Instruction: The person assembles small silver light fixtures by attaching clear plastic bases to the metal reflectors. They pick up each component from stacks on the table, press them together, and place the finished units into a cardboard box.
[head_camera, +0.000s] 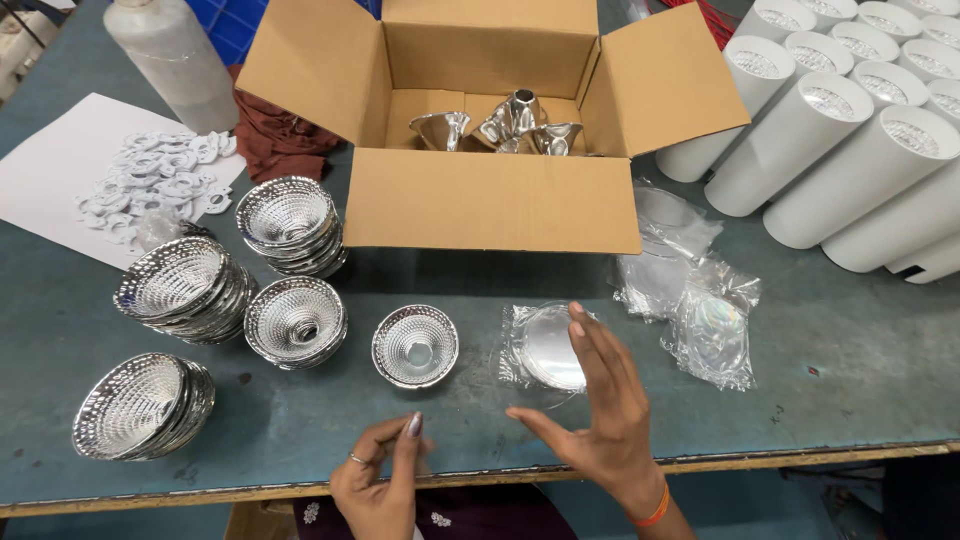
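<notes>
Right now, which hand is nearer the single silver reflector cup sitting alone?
Left. The left hand is just below the single reflector cup; the right hand is off to its right, by the bagged lens.

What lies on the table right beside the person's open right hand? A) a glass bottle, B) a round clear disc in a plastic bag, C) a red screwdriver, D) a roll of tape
B: the right hand is spread open next to a round clear disc in a crinkled plastic bag, on the grey-green table.
</notes>
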